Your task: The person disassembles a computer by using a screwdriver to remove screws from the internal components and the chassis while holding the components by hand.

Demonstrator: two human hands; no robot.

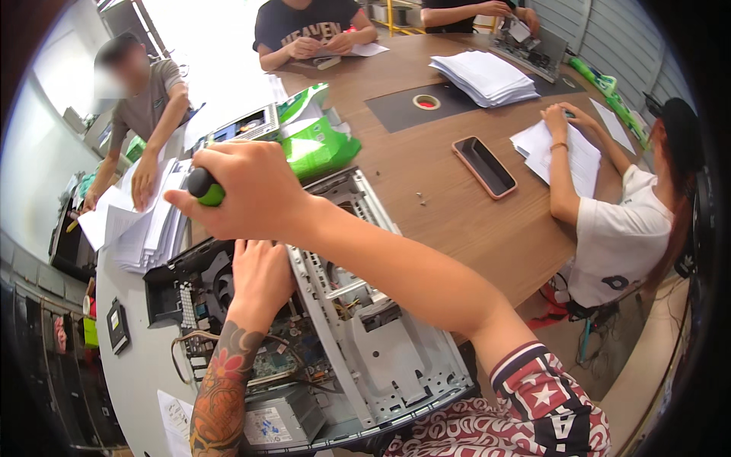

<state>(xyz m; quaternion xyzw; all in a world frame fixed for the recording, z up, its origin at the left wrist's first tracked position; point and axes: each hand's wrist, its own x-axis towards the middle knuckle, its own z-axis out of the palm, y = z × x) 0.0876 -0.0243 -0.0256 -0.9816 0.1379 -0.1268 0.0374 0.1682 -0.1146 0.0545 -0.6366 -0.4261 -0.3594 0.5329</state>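
An opened desktop computer case (381, 354) lies in front of me, its metal frame on the right and its boards and cables on the left. My right hand (251, 186) is raised over the far part of the case, closed around a screwdriver (205, 187) with a green and black handle; the shaft is hidden behind the hand. Below it, my left hand (263, 278) reaches into the case beside the metal rail, its fingertips out of sight under the right hand. A boxy power supply (280, 417) sits at the near end of the case.
Beyond the case are a green plastic packet (324, 148) and paper stacks (152, 236). A phone (485, 167), small screws (420, 198), a tape roll (426, 102) and more paper (483, 76) lie on the table. A black drive (118, 326) is at left. Several people work around the table.
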